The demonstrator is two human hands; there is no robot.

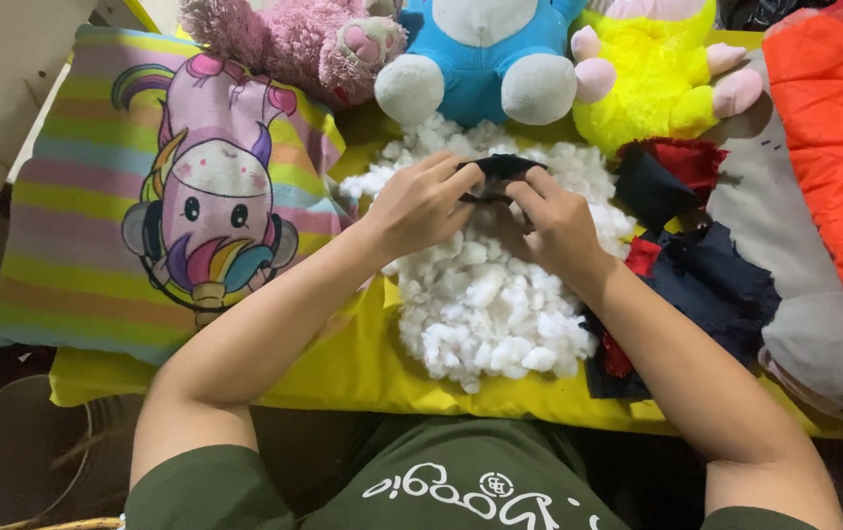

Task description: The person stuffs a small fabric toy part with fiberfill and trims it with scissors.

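Note:
My left hand (423, 204) and my right hand (557, 224) both pinch a small piece of dark navy fabric (502, 167), held just above a heap of white fluffy stuffing (485, 304). The stuffing lies on a yellow cloth (343, 368) that covers the table. The fingers of both hands are closed on the fabric's edges, the left from the left side and the right from the right. Most of the fabric piece is hidden between the fingers.
A striped unicorn cushion (146, 196) lies to the left. Pink (294, 39), blue (485, 49) and yellow (652, 79) plush toys sit at the back. Dark navy and red fabric scraps (706, 275) lie to the right, beside grey cloth (785, 226) and orange padded fabric (834, 137). A clear round container (19, 451) stands lower left.

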